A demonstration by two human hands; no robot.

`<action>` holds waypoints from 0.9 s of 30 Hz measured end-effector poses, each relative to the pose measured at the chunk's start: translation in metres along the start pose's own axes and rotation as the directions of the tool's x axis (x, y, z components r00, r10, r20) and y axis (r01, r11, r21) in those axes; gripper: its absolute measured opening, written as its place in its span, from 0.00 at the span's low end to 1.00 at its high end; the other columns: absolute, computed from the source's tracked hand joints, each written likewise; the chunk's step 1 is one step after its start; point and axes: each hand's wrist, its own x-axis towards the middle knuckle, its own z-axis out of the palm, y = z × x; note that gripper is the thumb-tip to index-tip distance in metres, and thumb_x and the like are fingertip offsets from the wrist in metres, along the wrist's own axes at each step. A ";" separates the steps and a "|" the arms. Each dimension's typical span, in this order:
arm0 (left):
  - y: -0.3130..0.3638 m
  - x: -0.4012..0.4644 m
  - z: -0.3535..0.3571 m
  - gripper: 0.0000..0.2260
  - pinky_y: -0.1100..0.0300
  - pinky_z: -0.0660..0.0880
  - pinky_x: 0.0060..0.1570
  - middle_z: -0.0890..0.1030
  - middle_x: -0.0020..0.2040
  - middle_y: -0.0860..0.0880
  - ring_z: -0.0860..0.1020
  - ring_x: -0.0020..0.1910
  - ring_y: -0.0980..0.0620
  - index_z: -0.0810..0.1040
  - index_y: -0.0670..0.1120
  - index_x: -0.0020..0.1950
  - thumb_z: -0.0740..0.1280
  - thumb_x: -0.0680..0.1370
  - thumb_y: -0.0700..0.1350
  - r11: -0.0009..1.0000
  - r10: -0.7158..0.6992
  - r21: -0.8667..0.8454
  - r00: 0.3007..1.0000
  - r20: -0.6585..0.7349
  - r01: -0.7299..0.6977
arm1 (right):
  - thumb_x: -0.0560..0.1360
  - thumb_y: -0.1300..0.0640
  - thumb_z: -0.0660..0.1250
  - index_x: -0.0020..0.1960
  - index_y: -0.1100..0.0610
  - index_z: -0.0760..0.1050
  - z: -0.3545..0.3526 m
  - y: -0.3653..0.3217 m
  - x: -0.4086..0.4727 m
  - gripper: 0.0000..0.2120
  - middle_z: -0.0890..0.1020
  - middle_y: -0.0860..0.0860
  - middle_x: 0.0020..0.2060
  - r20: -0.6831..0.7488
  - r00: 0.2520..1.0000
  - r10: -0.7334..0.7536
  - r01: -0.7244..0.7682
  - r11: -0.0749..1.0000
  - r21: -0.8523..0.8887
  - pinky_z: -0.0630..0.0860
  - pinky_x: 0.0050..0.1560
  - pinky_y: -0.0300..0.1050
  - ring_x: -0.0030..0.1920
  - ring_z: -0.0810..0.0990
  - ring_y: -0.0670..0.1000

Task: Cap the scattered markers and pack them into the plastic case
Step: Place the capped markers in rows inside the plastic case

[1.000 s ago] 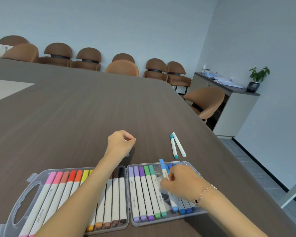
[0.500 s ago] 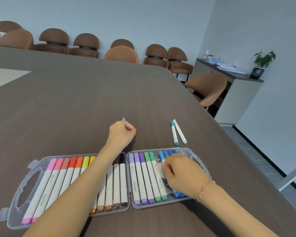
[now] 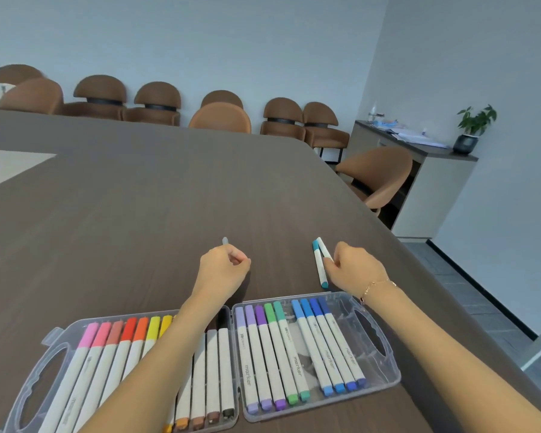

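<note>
The clear plastic case (image 3: 386,367) lies open at the near table edge, both halves lined with capped markers: pinks to greys on the left, purples, greens and blues (image 3: 328,348) on the right. Beyond it, a teal-capped marker (image 3: 319,266) and a white marker (image 3: 323,247) with no coloured cap showing lie side by side. My right hand (image 3: 355,270) has its fingertips closed on the white marker's near part. My left hand (image 3: 224,271) is a fist above the case's hinge, with a grey marker tip (image 3: 225,241) poking out past it; the rest is hidden.
The dark wooden table (image 3: 138,214) stretches far ahead and left, its edge falling away at the right. Brown chairs (image 3: 219,117) line the far side and one stands at the right corner. A cabinet with a plant (image 3: 472,126) is by the right wall.
My right hand left the blue markers in the case and reached forward to the white marker on the table. The left fist stayed put, the grey tip now showing beyond it.
</note>
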 end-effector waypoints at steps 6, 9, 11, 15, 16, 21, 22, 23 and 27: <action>-0.003 0.001 0.004 0.05 0.75 0.64 0.35 0.77 0.40 0.55 0.74 0.39 0.61 0.78 0.49 0.41 0.67 0.77 0.43 1.000 0.019 0.012 1.000 -0.011 -0.019 | 0.79 0.45 0.56 0.56 0.58 0.75 0.023 -0.015 0.054 0.19 0.79 0.51 0.42 0.145 0.989 0.032 0.000 0.976 -0.216 0.77 0.46 0.41 0.42 0.80 0.49; -0.005 0.001 0.004 0.06 0.76 0.64 0.34 0.78 0.41 0.55 0.74 0.39 0.61 0.77 0.50 0.40 0.67 0.76 0.44 1.000 0.028 0.013 0.999 -0.022 -0.028 | 0.78 0.47 0.57 0.55 0.57 0.74 0.021 -0.032 0.054 0.16 0.76 0.51 0.40 0.259 0.965 0.030 0.016 0.985 -0.173 0.75 0.48 0.41 0.44 0.78 0.49; -0.006 0.000 0.006 0.07 0.76 0.64 0.35 0.79 0.41 0.54 0.75 0.39 0.60 0.76 0.51 0.39 0.67 0.76 0.44 0.999 0.037 0.023 0.999 -0.014 -0.036 | 0.78 0.46 0.59 0.56 0.57 0.73 0.006 -0.042 0.044 0.15 0.76 0.51 0.42 0.244 0.970 0.000 0.016 0.998 -0.066 0.74 0.44 0.39 0.41 0.77 0.48; -0.008 0.001 0.008 0.08 0.72 0.65 0.35 0.79 0.42 0.51 0.75 0.40 0.59 0.75 0.52 0.38 0.67 0.76 0.44 0.997 0.048 0.057 0.999 -0.017 -0.047 | 0.76 0.49 0.61 0.45 0.56 0.74 -0.025 -0.053 -0.022 0.10 0.77 0.50 0.36 0.281 0.940 -0.191 0.159 0.978 0.135 0.71 0.35 0.38 0.33 0.73 0.46; -0.009 0.002 0.008 0.08 0.72 0.65 0.35 0.79 0.42 0.51 0.75 0.40 0.59 0.74 0.52 0.38 0.66 0.76 0.44 0.997 0.044 0.057 0.999 -0.017 -0.043 | 0.77 0.50 0.61 0.42 0.55 0.73 -0.026 -0.053 -0.044 0.10 0.77 0.50 0.36 0.337 0.912 -0.235 0.188 0.968 0.167 0.70 0.34 0.38 0.31 0.72 0.46; -0.008 0.001 0.006 0.08 0.70 0.66 0.34 0.79 0.41 0.52 0.74 0.38 0.58 0.74 0.52 0.38 0.66 0.77 0.44 0.997 0.040 0.072 0.999 -0.005 -0.040 | 0.80 0.47 0.54 0.35 0.49 0.63 -0.007 -0.050 -0.106 0.16 0.70 0.45 0.29 0.324 0.898 -0.299 0.281 0.954 0.103 0.70 0.34 0.38 0.29 0.67 0.43; -0.008 0.000 0.005 0.08 0.69 0.66 0.35 0.79 0.40 0.52 0.74 0.38 0.57 0.74 0.52 0.37 0.66 0.77 0.44 0.996 0.041 0.082 0.999 -0.007 -0.041 | 0.80 0.46 0.52 0.35 0.49 0.64 -0.001 -0.049 -0.109 0.17 0.69 0.45 0.29 0.256 0.915 -0.311 0.306 0.950 0.061 0.72 0.37 0.40 0.30 0.68 0.43; -0.008 0.000 0.005 0.08 0.67 0.67 0.36 0.79 0.39 0.52 0.74 0.38 0.57 0.74 0.51 0.37 0.66 0.77 0.44 0.996 0.038 0.084 0.999 -0.014 -0.036 | 0.81 0.45 0.51 0.36 0.50 0.67 0.003 -0.048 -0.112 0.17 0.70 0.46 0.29 0.190 0.927 -0.322 0.324 0.946 0.021 0.74 0.41 0.42 0.31 0.70 0.45; -0.012 0.003 0.002 0.08 0.59 0.73 0.43 0.79 0.38 0.50 0.78 0.41 0.51 0.74 0.50 0.37 0.65 0.76 0.43 0.998 0.001 0.069 1.000 -0.031 0.001 | 0.81 0.44 0.48 0.42 0.53 0.74 0.012 -0.038 -0.116 0.21 0.76 0.45 0.32 0.096 0.931 -0.352 0.356 0.934 -0.035 0.75 0.40 0.39 0.35 0.76 0.45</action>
